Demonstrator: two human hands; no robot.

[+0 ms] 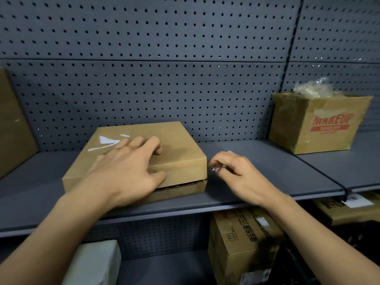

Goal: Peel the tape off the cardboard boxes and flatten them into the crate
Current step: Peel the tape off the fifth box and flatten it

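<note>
Cardboard [14, 120] is leaning at the far left edge of the shelf [267, 161], apart from the work. Next to it, the flat box [181, 140] is lying closed on the shelf, with glossy streaks showing on its lid toward the rear left. The left hand [131, 163] is pressing down on the lid, fingers spread across the top and thumb lying along the front edge. Just beside the box's right front corner, the right hand [236, 171] is pinching what is appearing as a shiny clear strip, probably the tape [214, 169], between thumb and fingertips; the blur is preventing a firmer reading. The step in hand is judged to be peeling the seal from this box. To do it well, the left hand should be bearing down firmly so the box is not sliding, while the right hand is drawing the strip low and along the seam, not upward, so that the strip is coming away whole and not tearing the paper face. Farther right, an open box with red print [320, 124] is standing well apart, probably awaiting its turn. The crate is not appearing in view.
</note>
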